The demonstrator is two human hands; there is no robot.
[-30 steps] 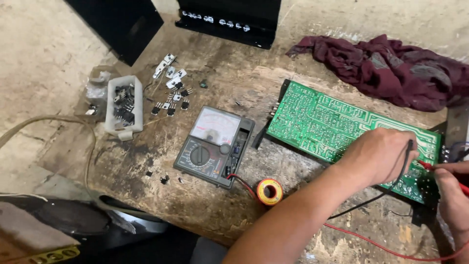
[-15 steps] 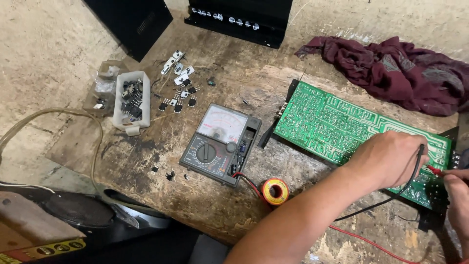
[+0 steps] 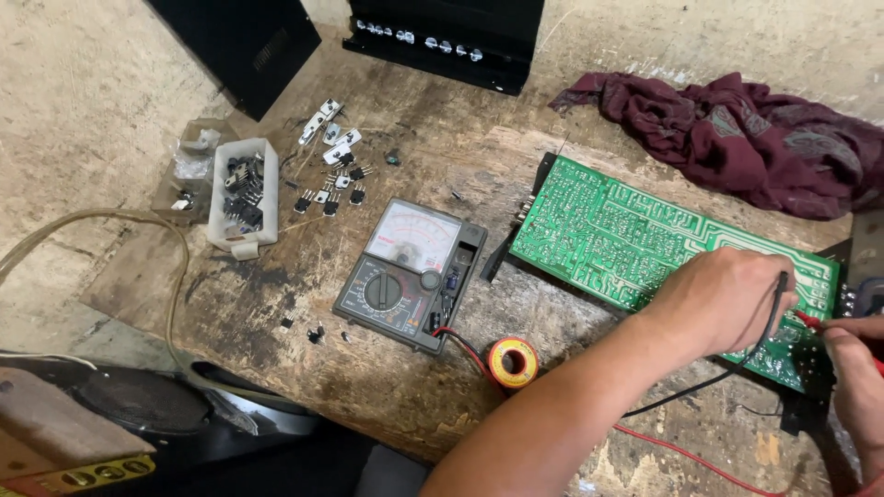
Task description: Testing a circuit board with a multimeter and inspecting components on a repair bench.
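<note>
Head view: a green circuit board [image 3: 626,235] lies under both hands on a worn wooden bench [image 3: 433,138]. The left hand [image 3: 727,299] is closed around a black probe [image 3: 781,293], tip down on the board's near edge. Just beside it, the right hand [image 3: 856,368] pinches a red probe [image 3: 810,320]. Steady tips on separate solder points would likely read best. Left of the hands sits an analogue multimeter [image 3: 410,273], with a solder spool [image 3: 513,361] nearer.

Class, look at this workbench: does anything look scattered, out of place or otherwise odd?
Yes. Small black components lie loose on the wooden bench beside the white tray instead of in it, and a crumpled maroon cloth sits right behind the green circuit board.
</note>
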